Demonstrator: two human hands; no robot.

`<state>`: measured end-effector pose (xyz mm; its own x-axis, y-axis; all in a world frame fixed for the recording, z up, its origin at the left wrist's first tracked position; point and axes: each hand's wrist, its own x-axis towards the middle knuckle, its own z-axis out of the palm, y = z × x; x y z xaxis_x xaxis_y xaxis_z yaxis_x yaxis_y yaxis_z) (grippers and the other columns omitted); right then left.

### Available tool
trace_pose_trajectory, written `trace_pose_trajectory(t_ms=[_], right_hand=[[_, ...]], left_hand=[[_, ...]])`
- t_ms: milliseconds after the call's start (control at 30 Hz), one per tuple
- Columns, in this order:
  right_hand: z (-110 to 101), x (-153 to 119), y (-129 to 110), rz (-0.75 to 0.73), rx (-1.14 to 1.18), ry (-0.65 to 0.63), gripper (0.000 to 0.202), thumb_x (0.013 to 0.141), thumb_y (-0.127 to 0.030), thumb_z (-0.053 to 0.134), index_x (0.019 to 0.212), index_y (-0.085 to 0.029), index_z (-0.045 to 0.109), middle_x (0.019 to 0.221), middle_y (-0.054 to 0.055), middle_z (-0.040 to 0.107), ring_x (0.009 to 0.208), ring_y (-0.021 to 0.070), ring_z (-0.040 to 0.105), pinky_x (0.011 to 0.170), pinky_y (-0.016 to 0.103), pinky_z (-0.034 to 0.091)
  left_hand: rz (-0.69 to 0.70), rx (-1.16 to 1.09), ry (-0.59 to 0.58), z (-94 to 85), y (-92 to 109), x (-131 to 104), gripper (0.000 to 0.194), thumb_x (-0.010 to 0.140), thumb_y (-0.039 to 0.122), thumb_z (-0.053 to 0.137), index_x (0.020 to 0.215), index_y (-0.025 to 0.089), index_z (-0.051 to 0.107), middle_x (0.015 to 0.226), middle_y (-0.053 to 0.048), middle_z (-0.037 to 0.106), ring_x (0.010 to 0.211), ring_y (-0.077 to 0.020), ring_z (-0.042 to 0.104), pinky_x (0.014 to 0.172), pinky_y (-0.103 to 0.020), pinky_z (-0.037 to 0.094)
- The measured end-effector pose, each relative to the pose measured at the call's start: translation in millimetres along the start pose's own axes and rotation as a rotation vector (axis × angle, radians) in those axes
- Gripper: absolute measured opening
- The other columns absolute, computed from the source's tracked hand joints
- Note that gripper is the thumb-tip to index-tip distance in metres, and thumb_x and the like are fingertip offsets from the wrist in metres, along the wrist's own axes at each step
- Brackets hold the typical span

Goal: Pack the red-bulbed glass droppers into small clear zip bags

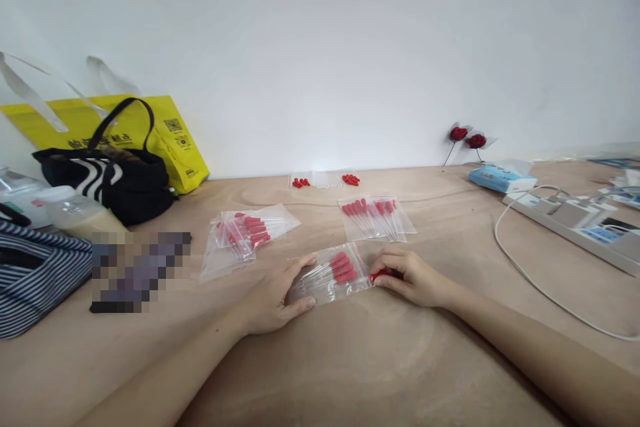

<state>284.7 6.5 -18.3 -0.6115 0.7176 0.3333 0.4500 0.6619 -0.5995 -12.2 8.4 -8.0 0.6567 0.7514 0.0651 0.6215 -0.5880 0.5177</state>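
In front of me, a clear zip bag [325,290] lies on the table with several droppers [344,268] inside, their red rubber bulbs toward the right. My left hand [275,297] is curved round the bag's left end, its thumb and fingers holding the near and far edges. At the bag's right end, my right hand [407,277] is closed in a pinch on a red dropper bulb [381,275]; the fingers partly cover it. Farther back lie more bags of red-bulbed droppers, one bag [215,257] to the left and another bag [377,217] to the right.
By the wall, loose red bulbs [301,183] and a second group [351,179] lie on clear plastic. A yellow bag [187,140], black bag [145,190] and striped bag [45,280] stand left. A tissue pack [500,179], power strip [575,230] and white cable [525,277] are right.
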Motion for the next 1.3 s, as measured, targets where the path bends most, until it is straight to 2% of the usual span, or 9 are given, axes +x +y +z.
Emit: trace_pose_trajectory(t_ms=[233,367,533,833,900,1033,1133,1200,1300], right_hand=[[16.4,3.1,7.0,0.238,0.521,0.029,0.023,0.079,-0.039,0.056,0.084,-0.017,0.057,0.073,0.000,0.057,0.065,0.0100,0.050,0.061,0.024,0.041],[21.2,10.5,9.0,0.357,0.630,0.057,0.028,0.068,-0.040,0.067,0.076,-0.015,0.058,0.057,-0.005,0.049,0.051,0.0061,0.040,0.049,0.020,0.032],[22.1,21.7,9.5,0.399,0.714,-0.007,0.036,0.062,-0.044,0.071,0.073,-0.016,0.052,0.054,-0.006,0.049,0.046,0.0047,0.037,0.045,0.019,0.028],[30.8,27.5,11.1,0.358,0.527,-0.029,0.036,0.061,-0.048,0.070,0.066,-0.016,0.054,0.056,-0.004,0.052,0.050,0.0070,0.043,0.049,0.020,0.033],[30.9,28.7,13.2,0.387,0.419,-0.020,0.037,0.059,-0.048,0.070,0.065,-0.016,0.054,0.053,-0.005,0.049,0.048,0.0067,0.041,0.046,0.020,0.030],[27.9,28.8,11.1,0.389,0.134,0.040,0.035,0.070,-0.048,0.062,0.059,-0.016,0.053,0.052,-0.004,0.048,0.049,0.0068,0.039,0.046,0.020,0.027],[26.1,27.5,5.5,0.377,-0.021,0.058,0.031,0.070,-0.044,0.063,0.060,-0.017,0.054,0.054,-0.004,0.050,0.049,0.0068,0.040,0.047,0.020,0.026],[25.7,26.3,4.6,0.374,-0.007,0.042,0.029,0.067,-0.043,0.066,0.061,-0.017,0.054,0.053,-0.005,0.049,0.048,0.0065,0.040,0.046,0.020,0.026],[24.2,23.9,9.5,0.345,0.166,-0.001,0.028,0.070,-0.042,0.063,0.062,-0.017,0.053,0.051,-0.005,0.046,0.046,0.0064,0.038,0.044,0.019,0.027]], left_hand=[[0.010,0.024,0.019,1.4,-0.9,1.3,0.059,0.082,0.037,0.050,0.133,0.025,0.023,0.132,-0.006,0.043,0.118,-0.0227,0.043,0.097,-0.040,0.038],[0.030,0.020,0.030,2.8,-2.6,0.6,0.060,0.082,0.037,0.049,0.133,0.024,0.022,0.131,-0.008,0.043,0.117,-0.0234,0.043,0.097,-0.041,0.038],[0.026,-0.009,0.022,4.2,-5.4,-0.4,0.060,0.083,0.038,0.049,0.134,0.025,0.021,0.133,-0.008,0.041,0.119,-0.0240,0.041,0.098,-0.042,0.035],[-0.002,-0.013,-0.003,1.7,-2.3,1.0,0.059,0.082,0.035,0.048,0.134,0.026,0.020,0.133,-0.006,0.041,0.119,-0.0226,0.041,0.099,-0.041,0.035],[-0.005,-0.016,-0.005,1.1,-1.8,0.8,0.059,0.082,0.035,0.048,0.134,0.026,0.020,0.133,-0.006,0.041,0.119,-0.0224,0.041,0.099,-0.040,0.035],[-0.009,-0.005,-0.011,1.0,-3.2,0.8,0.059,0.082,0.037,0.048,0.133,0.025,0.022,0.135,-0.006,0.039,0.120,-0.0233,0.040,0.100,-0.040,0.035],[-0.001,-0.002,-0.011,1.8,-4.7,0.7,0.059,0.082,0.038,0.048,0.133,0.024,0.023,0.135,-0.007,0.039,0.121,-0.0232,0.039,0.100,-0.040,0.035],[0.012,-0.003,0.000,1.8,-4.3,0.2,0.058,0.083,0.037,0.048,0.133,0.024,0.023,0.134,-0.008,0.040,0.120,-0.0233,0.040,0.099,-0.041,0.035],[0.047,0.029,-0.006,-1.7,-0.9,0.9,0.052,0.084,0.033,0.047,0.132,0.024,0.029,0.134,-0.008,0.041,0.120,-0.0236,0.040,0.098,-0.042,0.036]])
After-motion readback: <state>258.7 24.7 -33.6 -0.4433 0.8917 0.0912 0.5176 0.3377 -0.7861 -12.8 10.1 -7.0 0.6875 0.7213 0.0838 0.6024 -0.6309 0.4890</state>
